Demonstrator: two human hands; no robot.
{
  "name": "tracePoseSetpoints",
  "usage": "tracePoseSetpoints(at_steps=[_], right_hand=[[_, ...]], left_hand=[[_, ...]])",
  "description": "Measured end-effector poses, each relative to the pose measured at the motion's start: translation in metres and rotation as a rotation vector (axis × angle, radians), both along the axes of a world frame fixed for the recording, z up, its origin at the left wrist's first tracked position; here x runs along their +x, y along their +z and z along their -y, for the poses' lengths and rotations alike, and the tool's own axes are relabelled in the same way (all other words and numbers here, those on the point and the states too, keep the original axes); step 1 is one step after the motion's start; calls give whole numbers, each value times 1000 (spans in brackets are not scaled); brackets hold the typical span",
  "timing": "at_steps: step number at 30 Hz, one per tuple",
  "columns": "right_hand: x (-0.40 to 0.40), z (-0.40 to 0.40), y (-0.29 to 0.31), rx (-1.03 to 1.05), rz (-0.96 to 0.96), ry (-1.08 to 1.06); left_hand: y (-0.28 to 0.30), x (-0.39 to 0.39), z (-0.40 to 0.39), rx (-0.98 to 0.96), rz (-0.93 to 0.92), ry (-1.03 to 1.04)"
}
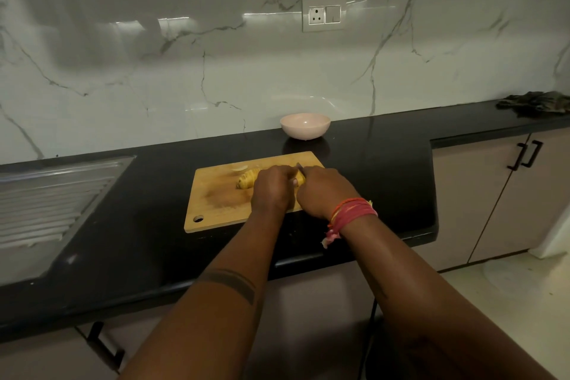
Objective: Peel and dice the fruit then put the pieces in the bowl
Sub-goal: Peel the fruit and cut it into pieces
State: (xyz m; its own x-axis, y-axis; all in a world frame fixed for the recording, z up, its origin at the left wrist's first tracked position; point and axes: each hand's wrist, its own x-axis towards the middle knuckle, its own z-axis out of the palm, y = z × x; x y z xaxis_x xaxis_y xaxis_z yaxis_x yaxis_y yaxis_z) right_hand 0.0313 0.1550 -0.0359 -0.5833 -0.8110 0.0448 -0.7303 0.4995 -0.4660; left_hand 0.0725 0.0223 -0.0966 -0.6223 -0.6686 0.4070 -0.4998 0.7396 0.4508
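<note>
The yellow fruit [248,179], partly sliced, lies on the wooden cutting board [216,197]. The left hand [271,191] curls over it, holding it down; the right hand [320,191] grips a knife [299,167] (blade mostly hidden). Behind the board sits the pink bowl [305,126].

Home kitchen: black countertop [370,163], drainboard sink [46,200], cabinets [481,194].

Count: one board [216,194], one bowl [305,125], one knife [299,167], one sliced fruit [248,179]. Two hands: left [273,191], right [324,191]. One socket [324,15], one cloth [535,102].
</note>
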Motion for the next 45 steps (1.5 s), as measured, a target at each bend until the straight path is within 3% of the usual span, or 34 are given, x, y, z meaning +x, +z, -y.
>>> tracePoseSetpoints(at_steps=[11, 27, 34, 45], right_hand=[[-11, 29, -8, 24, -21, -8], [11, -27, -25, 144, -65, 6], [14, -32, -11, -21, -43, -24], [0, 20, -9, -13, -24, -30]], left_hand=[[-2, 1, -3, -32, -12, -46], [-1, -4, -3, 13, -13, 54], [0, -1, 1, 48, -53, 65], [0, 5, 0, -5, -50, -5]])
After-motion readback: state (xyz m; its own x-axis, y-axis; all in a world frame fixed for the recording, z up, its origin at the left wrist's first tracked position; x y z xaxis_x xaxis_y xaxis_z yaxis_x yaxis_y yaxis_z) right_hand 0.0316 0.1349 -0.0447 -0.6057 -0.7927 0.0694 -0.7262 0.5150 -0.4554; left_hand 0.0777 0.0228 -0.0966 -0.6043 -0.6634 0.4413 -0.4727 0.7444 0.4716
